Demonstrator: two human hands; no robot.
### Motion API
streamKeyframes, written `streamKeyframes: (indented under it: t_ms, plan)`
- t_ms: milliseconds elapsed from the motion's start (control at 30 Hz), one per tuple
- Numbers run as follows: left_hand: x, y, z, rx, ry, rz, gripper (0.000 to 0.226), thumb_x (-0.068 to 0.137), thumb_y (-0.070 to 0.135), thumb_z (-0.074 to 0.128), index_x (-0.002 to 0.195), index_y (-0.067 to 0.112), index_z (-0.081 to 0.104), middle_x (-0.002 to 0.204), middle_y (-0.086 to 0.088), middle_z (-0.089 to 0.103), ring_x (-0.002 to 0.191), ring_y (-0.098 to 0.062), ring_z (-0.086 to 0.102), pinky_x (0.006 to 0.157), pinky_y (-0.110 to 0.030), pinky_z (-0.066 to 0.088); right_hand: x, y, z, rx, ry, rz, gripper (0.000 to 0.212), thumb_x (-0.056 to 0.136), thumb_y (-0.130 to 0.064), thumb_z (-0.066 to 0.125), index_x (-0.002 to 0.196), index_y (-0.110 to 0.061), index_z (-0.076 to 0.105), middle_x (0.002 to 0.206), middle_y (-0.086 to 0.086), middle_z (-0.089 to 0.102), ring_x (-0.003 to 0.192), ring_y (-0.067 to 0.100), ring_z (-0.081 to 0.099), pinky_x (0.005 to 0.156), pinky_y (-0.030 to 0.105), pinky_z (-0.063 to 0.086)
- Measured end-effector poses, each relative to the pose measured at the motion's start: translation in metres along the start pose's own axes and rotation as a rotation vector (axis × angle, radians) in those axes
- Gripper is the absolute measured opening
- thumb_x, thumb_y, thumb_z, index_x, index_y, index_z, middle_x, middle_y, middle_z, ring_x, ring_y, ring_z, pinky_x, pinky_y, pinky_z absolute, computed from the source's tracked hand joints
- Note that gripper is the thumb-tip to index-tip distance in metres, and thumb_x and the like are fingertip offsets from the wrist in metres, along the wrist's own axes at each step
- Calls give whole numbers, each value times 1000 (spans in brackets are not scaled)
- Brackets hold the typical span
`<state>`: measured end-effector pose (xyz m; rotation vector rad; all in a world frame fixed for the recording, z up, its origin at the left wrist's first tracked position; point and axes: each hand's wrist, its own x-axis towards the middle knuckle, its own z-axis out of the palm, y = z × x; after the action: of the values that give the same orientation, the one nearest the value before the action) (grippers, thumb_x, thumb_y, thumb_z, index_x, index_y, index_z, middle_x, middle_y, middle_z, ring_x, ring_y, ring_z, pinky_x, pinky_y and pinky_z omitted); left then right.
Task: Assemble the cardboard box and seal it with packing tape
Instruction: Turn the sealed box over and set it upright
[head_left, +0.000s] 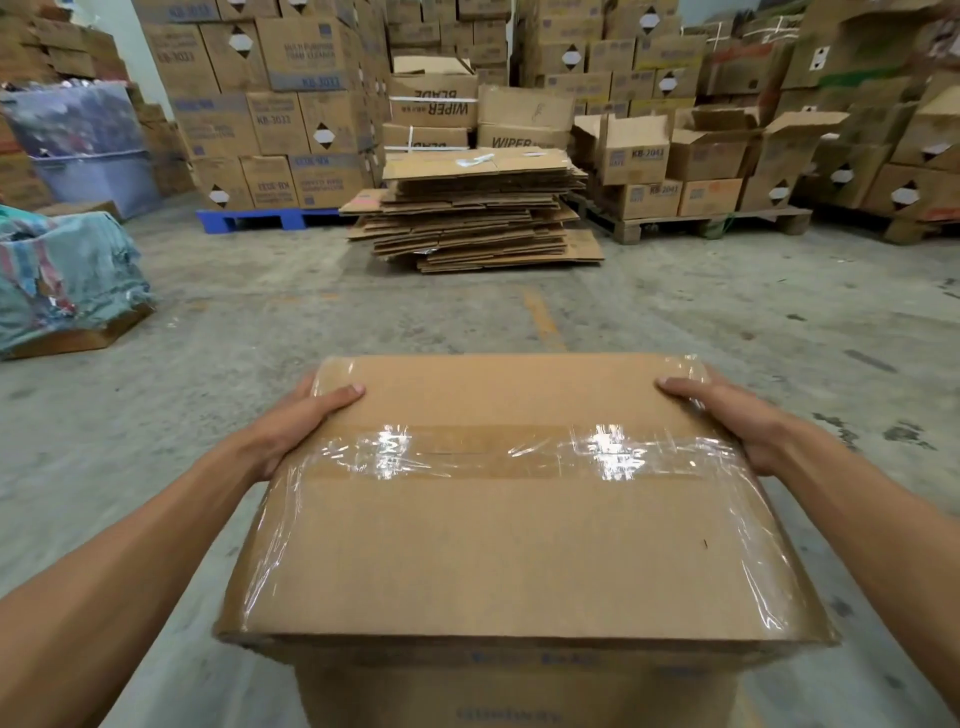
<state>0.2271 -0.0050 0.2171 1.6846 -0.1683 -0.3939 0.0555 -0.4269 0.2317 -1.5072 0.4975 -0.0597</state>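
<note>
A closed brown cardboard box (519, 545) fills the lower middle of the head view. Clear packing tape (493, 452) runs across its top seam from left to right, and more clear tape wraps down both side edges. My left hand (296, 426) grips the box's far left edge, thumb lying on the top. My right hand (737, 421) grips the far right edge the same way, fingers hidden down the side. No tape roll is in sight. The box's underside and what it rests on are hidden.
Bare concrete floor (467, 322) stretches ahead. A stack of flattened cartons (472, 218) lies in the middle distance. Walls of stacked boxes on a blue pallet (260, 218) and a wooden pallet (701, 223) line the back. A bundle of cloth (62, 275) sits at left.
</note>
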Motion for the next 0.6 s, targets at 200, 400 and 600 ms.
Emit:
streamKeyframes:
  t_ms: [200, 400, 600]
  plan:
    - [-13, 28, 2, -25, 186, 341, 68, 88, 26, 68, 146, 38, 34, 115, 3, 65, 94, -14, 68, 59, -23, 57, -3, -18, -2, -22, 146, -445, 80, 83, -29, 75, 149, -33, 30, 127, 9, 64, 99, 24, 71, 79, 43, 59]
    - [-19, 56, -9, 5, 196, 539, 89, 79, 35, 77, 146, 51, 21, 141, -2, 46, 116, -22, 58, 82, -40, 57, -10, -32, -1, -52, 183, -686, 91, 79, -38, 75, 149, -50, 18, 143, 1, 47, 119, 18, 57, 94, 37, 51]
    - [-20, 0, -3, 92, 173, 445, 83, 81, 20, 76, 147, 37, 30, 138, 5, 53, 120, -7, 54, 100, -39, 47, -5, 3, -2, -107, 31, -473, 100, 79, -21, 78, 151, -48, 15, 141, -7, 41, 115, 7, 50, 84, 26, 48]
